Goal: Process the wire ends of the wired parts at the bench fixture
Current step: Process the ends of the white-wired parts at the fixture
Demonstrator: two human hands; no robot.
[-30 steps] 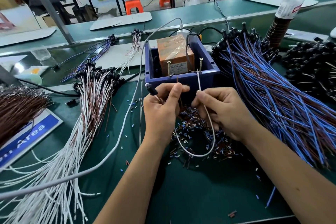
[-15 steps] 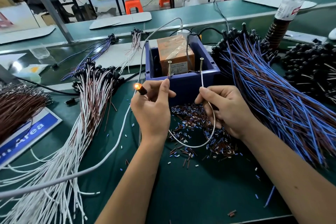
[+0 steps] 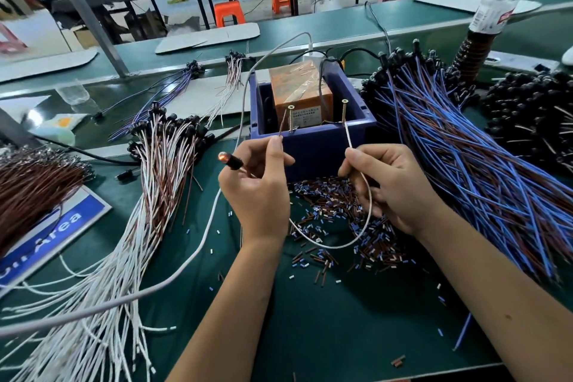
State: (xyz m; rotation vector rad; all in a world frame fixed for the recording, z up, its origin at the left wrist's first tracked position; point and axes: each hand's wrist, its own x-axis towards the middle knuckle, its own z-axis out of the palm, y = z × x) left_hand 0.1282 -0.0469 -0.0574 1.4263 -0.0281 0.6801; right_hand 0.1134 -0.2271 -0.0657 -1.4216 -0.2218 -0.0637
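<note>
Lamp [image 3: 224, 157] now glows at 9 o'clock of the blue fixture box [image 3: 313, 146]. We pinch brown lead [image 3: 281, 125] in left hand [image 3: 259, 183], white lead [image 3: 349, 136] in right hand [image 3: 392, 186], both raised to the screws [image 3: 343, 111]; continuity confirmed.

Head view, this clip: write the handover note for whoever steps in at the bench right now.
Left hand pinches the brown wire end, raised beside the left screw on the blue fixture box; the part's lamp glows at that hand.
Right hand pinches the white wire up toward the right screw; contact there cannot be told.
Done: white-brown bundle lies at left, possibly finished.
Left: blue-brown bundle at right, apparently waiting.
</note>
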